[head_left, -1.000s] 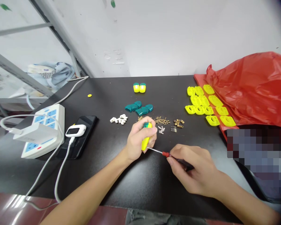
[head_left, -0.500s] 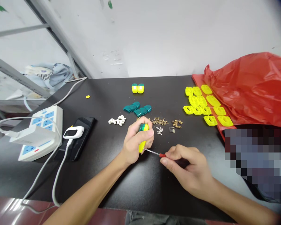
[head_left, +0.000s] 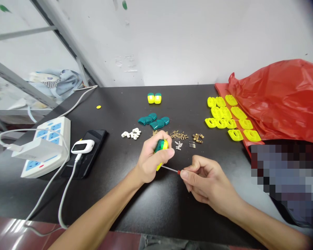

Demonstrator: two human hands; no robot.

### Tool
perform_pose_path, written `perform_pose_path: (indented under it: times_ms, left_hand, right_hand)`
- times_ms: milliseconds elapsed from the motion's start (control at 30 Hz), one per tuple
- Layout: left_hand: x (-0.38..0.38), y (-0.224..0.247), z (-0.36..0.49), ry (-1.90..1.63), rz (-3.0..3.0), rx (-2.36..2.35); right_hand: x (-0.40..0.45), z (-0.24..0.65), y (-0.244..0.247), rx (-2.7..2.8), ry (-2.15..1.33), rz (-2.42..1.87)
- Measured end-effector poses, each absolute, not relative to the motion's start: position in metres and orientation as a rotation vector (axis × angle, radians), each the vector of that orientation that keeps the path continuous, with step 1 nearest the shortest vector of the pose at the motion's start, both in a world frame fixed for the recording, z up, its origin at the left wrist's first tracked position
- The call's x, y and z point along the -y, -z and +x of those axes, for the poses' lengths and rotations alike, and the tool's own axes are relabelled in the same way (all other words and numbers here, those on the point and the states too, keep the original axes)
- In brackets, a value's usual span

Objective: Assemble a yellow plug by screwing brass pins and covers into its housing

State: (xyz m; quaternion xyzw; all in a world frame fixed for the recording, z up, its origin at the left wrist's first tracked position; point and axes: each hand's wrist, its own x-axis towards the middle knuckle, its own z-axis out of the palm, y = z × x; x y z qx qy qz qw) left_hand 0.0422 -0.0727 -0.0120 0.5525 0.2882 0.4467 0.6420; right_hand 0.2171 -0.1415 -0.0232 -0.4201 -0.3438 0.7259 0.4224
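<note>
My left hand (head_left: 152, 158) is closed around a yellow and green plastic casing (head_left: 160, 146), held above the dark table. Its lower yellow end shows below my thumb. In my right hand (head_left: 205, 180) a screwdriver (head_left: 170, 169) with a red handle is pinched between thumb and fingers. The thin metal shaft reaches left to the casing's lower end; the tip's exact contact is hidden. Just beyond my hands lie small brass screws (head_left: 178, 135), silver metal pieces (head_left: 178, 145), thin pins (head_left: 192, 144) and brass fittings (head_left: 198, 138).
White parts (head_left: 131, 134) and green covers (head_left: 153, 121) lie mid-table, with two yellow-green casings (head_left: 154, 98) behind. Yellow shells (head_left: 221, 113) sit at right beside a red bag (head_left: 279, 100). At left are a power strip (head_left: 64, 128), a phone (head_left: 95, 149), a white device (head_left: 82, 146) and cables.
My right thumb and fingers have shifted around the screwdriver handle, covering more of it. The casing in my left hand has tilted slightly and moved a little to the right.
</note>
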Motion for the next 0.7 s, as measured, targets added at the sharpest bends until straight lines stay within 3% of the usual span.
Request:
perform_pose_path:
  times_ms: [267, 467, 600, 700]
  left_hand:
    - [0.075, 0.012, 0.039, -1.039, 1.33, -0.65]
    - [0.072, 0.007, 0.044, -1.099, 1.236, -0.639]
    - [0.066, 0.004, 0.046, -1.083, 1.094, -0.629]
    - [0.062, 0.005, 0.047, -1.035, 1.022, -0.673]
  right_hand:
    - [0.135, 0.223, 0.014, 0.586, -2.116, -0.996]
    - [0.133, 0.223, 0.015, 0.61, -2.103, -0.935]
    - [0.136, 0.224, 0.017, 0.881, -1.816, -0.997]
    - [0.14, 0.227, 0.02, 1.438, -1.277, -1.082]
